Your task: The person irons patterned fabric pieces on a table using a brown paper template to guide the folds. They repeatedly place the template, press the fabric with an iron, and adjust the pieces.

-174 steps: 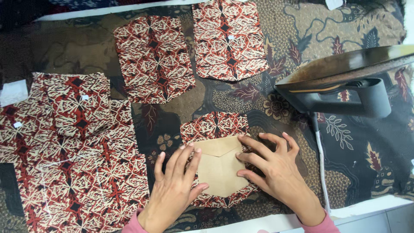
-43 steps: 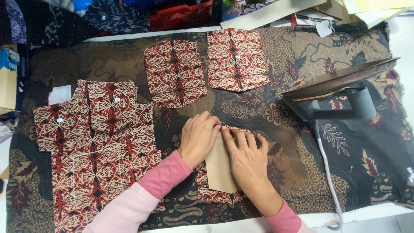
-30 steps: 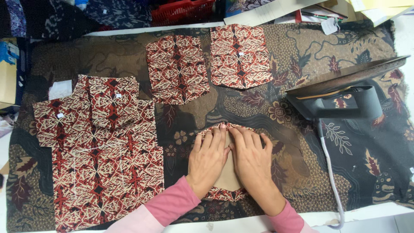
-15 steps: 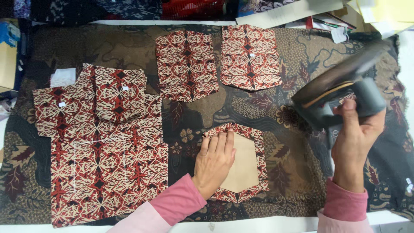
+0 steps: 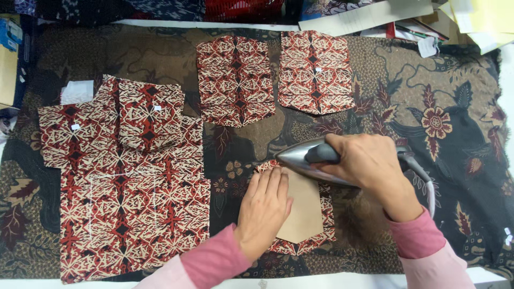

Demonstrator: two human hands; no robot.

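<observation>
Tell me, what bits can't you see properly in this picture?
All in the head view:
- The iron: its flat underside faces down, and the right hand covers its handle.
- The pocket piece: the card template, the left hand and the iron hide most of it.
- The small white tags on the cut pieces: too small to read.
- The papers at the top: cut off by the edge.

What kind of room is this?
Probably a sewing or tailoring workshop. The right hand presses an iron onto a patterned fabric piece, with a card template under the left hand, and more cut pieces lie nearby.
</observation>
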